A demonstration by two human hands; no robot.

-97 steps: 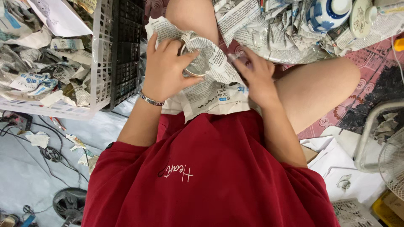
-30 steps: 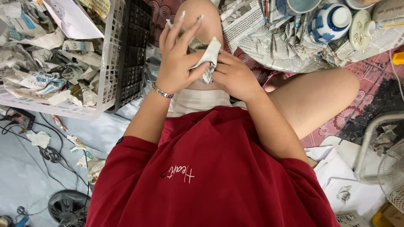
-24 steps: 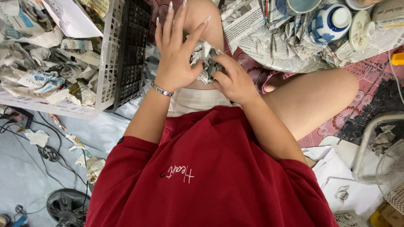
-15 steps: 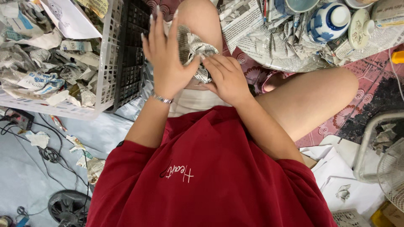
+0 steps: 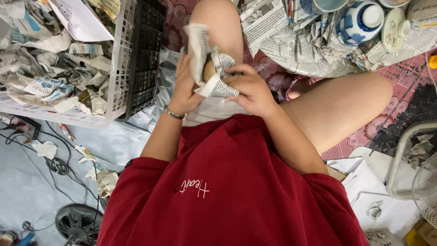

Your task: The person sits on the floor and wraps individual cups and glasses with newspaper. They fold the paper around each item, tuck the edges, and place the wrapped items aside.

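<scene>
Together the hands hold a newspaper bundle (image 5: 210, 68) above the person's lap: the left hand (image 5: 184, 89) cups it from the side, the right hand (image 5: 249, 89) closes over its lower end, and a brown object (image 5: 209, 70) peeks from the paper between them. To the left of the hands stands a white basket (image 5: 119, 73) of crumpled paper; beyond the right hand, a blue-and-white bowl (image 5: 359, 20) sits on spread newspaper (image 5: 282, 41).
</scene>
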